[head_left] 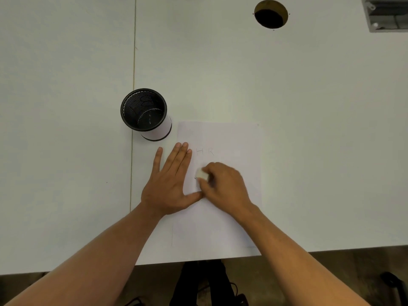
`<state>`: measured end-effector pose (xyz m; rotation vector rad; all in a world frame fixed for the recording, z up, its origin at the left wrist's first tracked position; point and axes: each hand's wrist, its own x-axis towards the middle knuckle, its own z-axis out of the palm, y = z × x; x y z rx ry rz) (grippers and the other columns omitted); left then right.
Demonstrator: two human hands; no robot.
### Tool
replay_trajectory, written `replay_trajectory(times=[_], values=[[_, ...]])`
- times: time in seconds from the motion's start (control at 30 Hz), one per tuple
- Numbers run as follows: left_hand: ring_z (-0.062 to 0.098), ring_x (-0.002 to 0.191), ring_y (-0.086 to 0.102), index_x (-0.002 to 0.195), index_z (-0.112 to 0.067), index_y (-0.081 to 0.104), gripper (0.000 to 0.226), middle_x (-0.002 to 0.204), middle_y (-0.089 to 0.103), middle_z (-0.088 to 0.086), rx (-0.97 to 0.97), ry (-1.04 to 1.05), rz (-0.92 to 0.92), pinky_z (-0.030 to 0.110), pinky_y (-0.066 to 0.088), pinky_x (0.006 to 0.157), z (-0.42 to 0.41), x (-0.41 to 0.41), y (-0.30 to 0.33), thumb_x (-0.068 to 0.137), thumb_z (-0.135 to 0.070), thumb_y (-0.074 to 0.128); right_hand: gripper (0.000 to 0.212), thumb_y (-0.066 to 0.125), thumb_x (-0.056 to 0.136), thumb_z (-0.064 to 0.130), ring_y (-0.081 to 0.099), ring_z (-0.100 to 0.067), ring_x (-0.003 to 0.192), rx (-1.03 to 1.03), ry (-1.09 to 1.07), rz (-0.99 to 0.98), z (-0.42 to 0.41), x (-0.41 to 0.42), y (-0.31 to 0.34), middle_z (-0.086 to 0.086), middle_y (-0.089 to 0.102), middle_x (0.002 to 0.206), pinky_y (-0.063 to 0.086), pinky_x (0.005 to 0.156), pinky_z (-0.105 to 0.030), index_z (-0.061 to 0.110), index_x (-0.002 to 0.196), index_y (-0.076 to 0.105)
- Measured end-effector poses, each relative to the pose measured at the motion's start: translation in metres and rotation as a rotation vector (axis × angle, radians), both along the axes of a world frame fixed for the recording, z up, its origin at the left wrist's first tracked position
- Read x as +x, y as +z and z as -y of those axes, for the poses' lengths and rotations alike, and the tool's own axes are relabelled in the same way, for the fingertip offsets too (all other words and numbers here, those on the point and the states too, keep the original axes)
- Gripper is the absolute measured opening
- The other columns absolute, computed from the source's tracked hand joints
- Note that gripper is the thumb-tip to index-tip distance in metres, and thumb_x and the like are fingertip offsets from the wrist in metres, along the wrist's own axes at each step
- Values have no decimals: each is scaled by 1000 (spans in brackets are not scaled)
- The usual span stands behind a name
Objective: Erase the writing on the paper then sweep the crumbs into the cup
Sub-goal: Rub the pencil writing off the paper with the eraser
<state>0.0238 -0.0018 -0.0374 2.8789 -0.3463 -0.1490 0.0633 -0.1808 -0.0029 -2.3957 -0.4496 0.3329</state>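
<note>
A white sheet of paper [234, 140] lies on the table near its front edge. Faint pencil letters "H R" [205, 151] show on its upper part. My left hand [171, 182] lies flat with straight fingers on the paper's left edge, pressing it down. My right hand [223, 186] grips a small white eraser [202, 175] and holds it against the paper just below the letters. A black mesh cup [144, 111] stands upright just beyond the paper's upper left corner, apart from both hands.
The white table [66, 151] has a seam running down its left part and a round cable hole [271, 14] at the back right. A grey metal fixture [386, 16] sits in the far right corner. The table's front edge runs just below the paper.
</note>
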Motion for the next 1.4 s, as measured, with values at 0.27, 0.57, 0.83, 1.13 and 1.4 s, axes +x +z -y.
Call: replay_trajectory(times=[0.27,0.57,0.83,1.13,1.4], values=[[24,156,7,158,-2,18,114,168,12,13,20,22,-2,60,8,124,0,0,-2,84,-88,29,18,66,85,29,60,-16,70,25,-32,11,-5,30,0,-1,66,82,53,65,-35,13,94,66],[26,156,6,159,-11,20,107,168,12,8,12,-28,-2,63,9,122,-2,1,-2,85,-87,29,17,64,87,33,56,-10,69,5,54,-94,17,-1,-3,4,63,81,50,63,-30,17,92,61],[26,156,5,160,-11,17,105,169,11,7,32,-65,1,66,8,121,-3,0,-3,87,-86,26,16,66,86,33,50,-10,65,-8,159,-106,21,0,-1,9,56,76,41,59,-23,19,88,60],[25,156,7,159,-9,18,109,168,13,9,46,-59,-8,66,8,121,-2,0,-1,85,-88,26,14,66,85,30,56,-12,67,19,130,-99,14,9,0,4,63,78,51,62,-33,18,89,63],[23,156,4,160,-8,15,111,169,10,8,43,-53,-28,66,6,121,-3,1,0,84,-89,24,20,67,87,29,58,-10,70,32,-22,-1,3,34,0,1,67,84,51,65,-30,14,99,68]])
